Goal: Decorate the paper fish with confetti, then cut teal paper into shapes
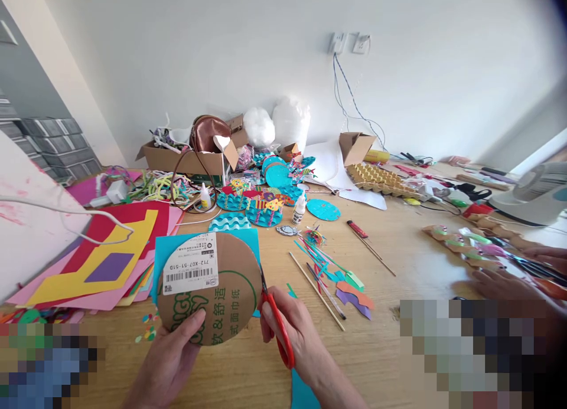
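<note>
My left hand [179, 341] grips a round piece of brown cardboard [237, 261], thumb on its printed face and the other fingers behind it. A white barcode label and green printing show on the disc. Behind it lies a sheet of blue paper [250, 238], whose corners stick out past the round edge. In my right hand [296, 326] is a pair of red-handled scissors [283, 338], their dark blades at the disc's right edge, against the blue paper. How far the blades are apart is hard to see. A blue paper piece [303, 390] lies below my right wrist.
Coloured sheets [128, 249] are stacked at the left. Decorated blue discs [263, 214], a glue bottle [299, 208], thin wooden sticks [316, 291] and paper scraps [354, 297] lie ahead. Another person's hand [500, 285] rests at the right, near an egg-carton strip [460, 244].
</note>
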The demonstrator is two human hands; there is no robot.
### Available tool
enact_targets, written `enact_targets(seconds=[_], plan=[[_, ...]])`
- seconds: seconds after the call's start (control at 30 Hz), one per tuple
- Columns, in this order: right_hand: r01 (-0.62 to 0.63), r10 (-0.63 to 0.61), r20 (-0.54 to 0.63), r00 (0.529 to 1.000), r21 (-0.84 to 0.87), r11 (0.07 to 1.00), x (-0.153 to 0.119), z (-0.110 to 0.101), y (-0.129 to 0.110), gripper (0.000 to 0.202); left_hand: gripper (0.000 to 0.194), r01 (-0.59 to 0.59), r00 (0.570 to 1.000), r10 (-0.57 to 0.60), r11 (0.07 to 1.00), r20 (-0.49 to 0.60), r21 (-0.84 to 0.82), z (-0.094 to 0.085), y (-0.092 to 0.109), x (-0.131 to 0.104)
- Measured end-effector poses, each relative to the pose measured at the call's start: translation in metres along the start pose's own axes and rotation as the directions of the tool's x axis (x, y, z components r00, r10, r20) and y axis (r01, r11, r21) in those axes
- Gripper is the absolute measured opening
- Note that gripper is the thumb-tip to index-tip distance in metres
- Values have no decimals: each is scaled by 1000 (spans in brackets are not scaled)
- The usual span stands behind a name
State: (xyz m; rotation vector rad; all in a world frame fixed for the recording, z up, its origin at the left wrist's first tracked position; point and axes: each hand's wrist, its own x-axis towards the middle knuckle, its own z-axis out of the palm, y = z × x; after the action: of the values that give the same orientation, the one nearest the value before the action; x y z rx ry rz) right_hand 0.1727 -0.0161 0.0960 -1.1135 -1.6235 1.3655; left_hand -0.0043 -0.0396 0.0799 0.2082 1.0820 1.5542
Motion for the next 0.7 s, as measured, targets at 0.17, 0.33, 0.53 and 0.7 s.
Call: enact_targets(seconds=[0.17,0.33,0.53,0.7], plan=[[-25,26,-3,1000,11,1000,-1,1,5,32,71,5,1000,-6,1000,5,22,-4,-1,-1],[-10,6,-50,999,-84,996,-2,0,11,34,72,-4,1000,4,1000,23,13,-8,-3,1],[10,-17,-63,998,-121,993,-4,1,18,33,73,17,1000,-17,1000,8,11,-11,-4,3],[8,-20,-71,997,-158,987,-6,1,19,33,71,27,999,-28,1000,-19,-10,-10,-3,1]])
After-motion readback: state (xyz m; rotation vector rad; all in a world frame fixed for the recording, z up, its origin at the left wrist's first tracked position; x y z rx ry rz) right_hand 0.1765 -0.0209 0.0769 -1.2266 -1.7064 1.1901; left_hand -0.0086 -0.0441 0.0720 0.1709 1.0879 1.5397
